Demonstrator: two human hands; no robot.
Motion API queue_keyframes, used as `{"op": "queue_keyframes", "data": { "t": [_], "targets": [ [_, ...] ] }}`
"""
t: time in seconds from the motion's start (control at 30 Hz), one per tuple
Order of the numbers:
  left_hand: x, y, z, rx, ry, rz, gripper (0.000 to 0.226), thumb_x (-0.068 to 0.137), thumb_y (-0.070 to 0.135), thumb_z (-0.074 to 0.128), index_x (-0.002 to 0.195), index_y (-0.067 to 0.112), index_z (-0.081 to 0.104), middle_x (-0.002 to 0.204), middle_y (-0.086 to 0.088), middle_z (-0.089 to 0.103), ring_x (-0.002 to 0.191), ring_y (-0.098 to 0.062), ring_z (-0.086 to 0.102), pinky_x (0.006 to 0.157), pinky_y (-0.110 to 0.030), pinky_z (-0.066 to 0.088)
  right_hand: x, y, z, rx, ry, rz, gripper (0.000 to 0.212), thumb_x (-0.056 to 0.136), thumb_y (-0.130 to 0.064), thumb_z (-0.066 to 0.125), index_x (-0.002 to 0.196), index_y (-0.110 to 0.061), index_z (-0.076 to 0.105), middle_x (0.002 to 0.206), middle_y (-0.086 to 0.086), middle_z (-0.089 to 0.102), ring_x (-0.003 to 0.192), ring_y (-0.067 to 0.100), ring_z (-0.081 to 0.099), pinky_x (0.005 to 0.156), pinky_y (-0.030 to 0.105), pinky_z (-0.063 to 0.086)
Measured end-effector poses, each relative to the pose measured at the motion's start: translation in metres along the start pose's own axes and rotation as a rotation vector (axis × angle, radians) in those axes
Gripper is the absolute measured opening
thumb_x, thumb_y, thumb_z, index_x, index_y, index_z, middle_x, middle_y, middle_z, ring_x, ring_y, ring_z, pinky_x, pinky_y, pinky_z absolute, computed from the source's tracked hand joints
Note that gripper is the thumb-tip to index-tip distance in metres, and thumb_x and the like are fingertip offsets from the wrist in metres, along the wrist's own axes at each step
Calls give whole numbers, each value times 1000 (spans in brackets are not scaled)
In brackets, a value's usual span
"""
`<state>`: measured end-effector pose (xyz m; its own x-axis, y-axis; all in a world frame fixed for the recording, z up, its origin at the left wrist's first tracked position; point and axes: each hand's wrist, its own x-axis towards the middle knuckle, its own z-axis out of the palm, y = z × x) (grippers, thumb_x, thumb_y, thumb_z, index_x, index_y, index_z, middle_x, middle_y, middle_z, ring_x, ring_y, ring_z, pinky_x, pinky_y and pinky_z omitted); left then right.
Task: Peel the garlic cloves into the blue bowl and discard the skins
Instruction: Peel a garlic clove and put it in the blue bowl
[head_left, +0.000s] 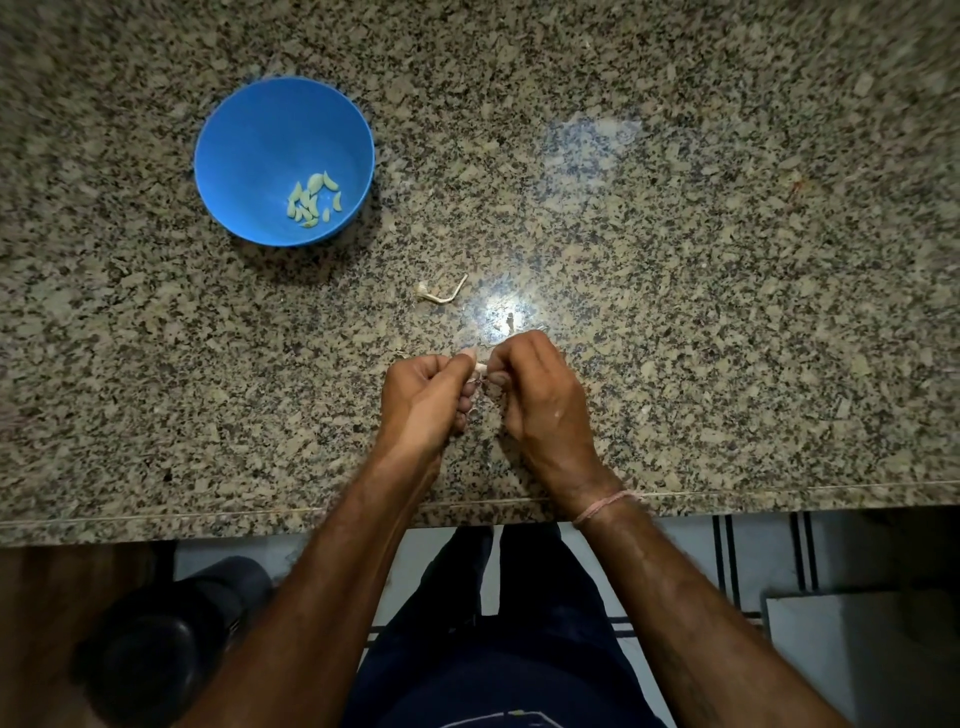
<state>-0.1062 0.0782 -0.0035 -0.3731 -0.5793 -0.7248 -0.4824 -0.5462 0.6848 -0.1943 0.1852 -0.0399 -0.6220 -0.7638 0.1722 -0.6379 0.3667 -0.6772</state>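
Note:
A blue bowl (260, 135) sits on the granite counter at the upper left, with several peeled garlic cloves (314, 200) lying in its bottom. Near the counter's front edge my left hand (423, 397) and my right hand (535, 387) meet with curled fingers. Between their fingertips they pinch a small pale garlic clove (480, 368), mostly hidden by the fingers. A dry garlic stem with its root end (441, 293) lies on the counter just beyond my hands.
The speckled granite counter (675, 260) spreads wide to the right, with a bright light glare ahead of my hands. Small skin flecks (509, 322) lie there. Below the counter edge (208, 519), a dark round bin (166, 639) stands on the floor at left.

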Motion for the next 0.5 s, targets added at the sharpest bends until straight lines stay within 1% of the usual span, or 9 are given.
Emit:
{"op": "queue_keyframes", "data": {
  "t": [0.03,0.07,0.1,0.13,0.17,0.23,0.3,0.37,0.5],
  "targets": [
    [0,-1,0,24,21,21,24,102,24,65,96,1,69,71,-3,60,54,-9,48,47,-21,41,0,0,-1,57,-3,17,6,100,-6,64,104,-9,61,98,-7,53,82,7,51,63,18,45],
    [1,-2,0,45,40,43,24,102,24,65,92,3,70,71,-3,61,53,-9,49,48,-21,41,0,0,-2,102,0,31,9,101,-11,66,108,-9,63,100,-8,56,84,5,53,67,13,45],
    [1,-3,1,56,52,62,24,101,25,65,89,5,70,71,-3,61,53,-9,49,48,-21,41,0,-1,-4,130,-2,34,13,101,-15,68,112,-9,65,103,-7,60,86,5,57,70,12,47],
    [1,-4,2,56,57,78,24,101,26,66,87,7,70,70,-4,61,53,-9,49,48,-22,41,-1,-1,-5,136,-2,27,14,101,-17,69,113,-10,67,103,-5,64,87,7,60,71,17,51],
    [0,-5,3,57,58,91,26,101,27,67,85,7,70,70,-5,61,53,-10,48,47,-22,40,-2,-1,-6,127,7,13,13,100,-19,70,110,-11,70,101,-3,67,86,10,63,69,24,55],
    [-1,-6,5,67,64,94,27,100,27,68,83,6,70,70,-7,60,53,-13,46,47,-23,39,-2,-2,-8,73,46,-11,9,99,-20,72,101,-12,73,95,-1,69,81,14,64,63,34,56],
    [-2,-5,6,67,68,75,26,100,26,68,83,7,70,71,-8,59,55,-15,45,48,-26,39,-3,-4,-9,45,80,-18,10,98,-20,72,95,-11,74,92,-1,68,78,15,64,59,37,55],
    [-3,-3,7,43,53,54,25,100,25,67,82,8,69,70,-6,58,55,-14,45,50,-27,38,-4,-6,-11,46,93,-15,11,98,-21,72,93,-11,74,92,-2,69,75,16,65,58,38,55],
    [-5,3,7,-95,-7,-64,19,101,21,66,87,9,68,67,1,60,53,-9,49,52,-23,41,-5,-11,-14,-10,113,-33,7,98,-15,71,92,-11,73,94,-2,69,69,18,63,54,39,53]
  ]
}}
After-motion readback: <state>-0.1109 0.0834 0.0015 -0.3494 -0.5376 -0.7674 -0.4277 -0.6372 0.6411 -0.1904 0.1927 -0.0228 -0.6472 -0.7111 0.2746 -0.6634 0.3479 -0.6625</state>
